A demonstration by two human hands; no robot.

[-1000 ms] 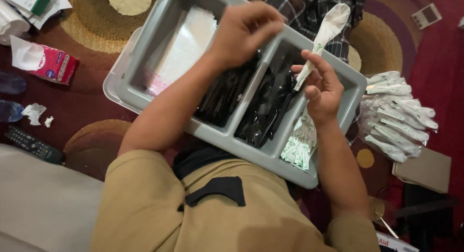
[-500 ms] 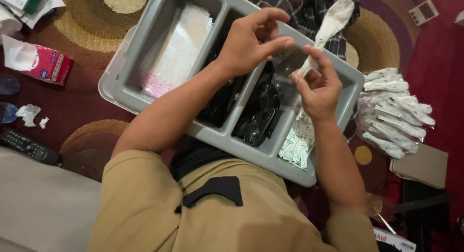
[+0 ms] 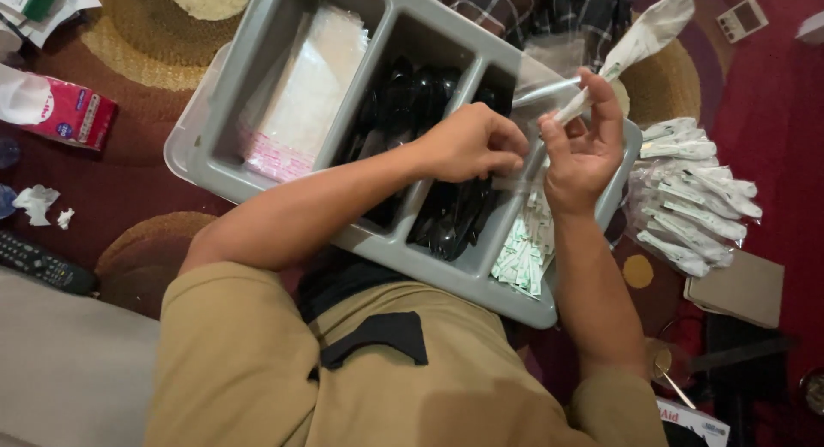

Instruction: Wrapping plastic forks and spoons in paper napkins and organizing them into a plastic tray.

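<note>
My right hand [image 3: 584, 160] is shut on a clear plastic sleeve [image 3: 639, 35] with a white napkin in its upper end, held tilted over the right end of a grey divided tray [image 3: 257, 61]. Just to its left, my left hand [image 3: 472, 142] pinches the sleeve's lower end with its fingertips. Below both hands are compartments of black plastic cutlery [image 3: 451, 220] and small white-and-green packets [image 3: 524, 254]. The tray's left compartment holds clear bags with pink edges [image 3: 300, 104]. What the left fingers hold inside the sleeve is hidden.
A pile of filled white sleeves [image 3: 695, 202] lies right of the tray on the red patterned rug. A pink tissue pack [image 3: 64, 117], crumpled tissue [image 3: 39, 202] and a remote [image 3: 39, 262] lie at left. A tan box [image 3: 738, 288] sits at right.
My left hand came down from over the tray's middle compartment to the sleeve's lower end beside my right hand. The right hand stayed in place with the sleeve.
</note>
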